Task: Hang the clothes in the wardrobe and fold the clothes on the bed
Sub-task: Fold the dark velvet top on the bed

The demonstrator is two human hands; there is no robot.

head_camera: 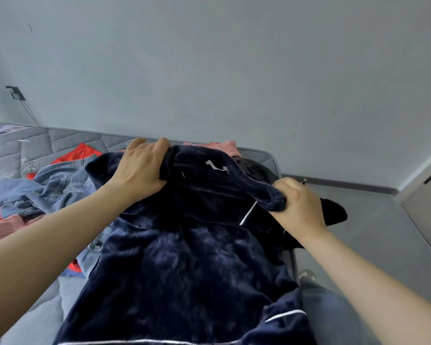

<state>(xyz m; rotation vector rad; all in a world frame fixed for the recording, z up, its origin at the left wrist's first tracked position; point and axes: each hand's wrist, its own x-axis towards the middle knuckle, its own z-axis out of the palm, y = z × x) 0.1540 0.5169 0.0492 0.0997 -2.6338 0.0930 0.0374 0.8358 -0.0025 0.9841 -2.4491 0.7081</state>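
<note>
A dark navy fleece garment (184, 265) with thin white piping lies stretched out in front of me over the bed (35, 145). My left hand (139, 168) clutches its upper left edge near the collar. My right hand (299, 205) pinches the upper right edge, bunching the fabric. A small white label shows inside the collar. Under the navy garment on the right lies a black piece of clothing (334, 212), partly hidden.
A pile of clothes sits on the bed at left: a blue denim jacket (57, 185), red cloth (77, 153) and pink cloth (5, 227). More pink fabric (229, 146) peeks out behind the collar. Grey floor (371, 232) and a wall lie to the right.
</note>
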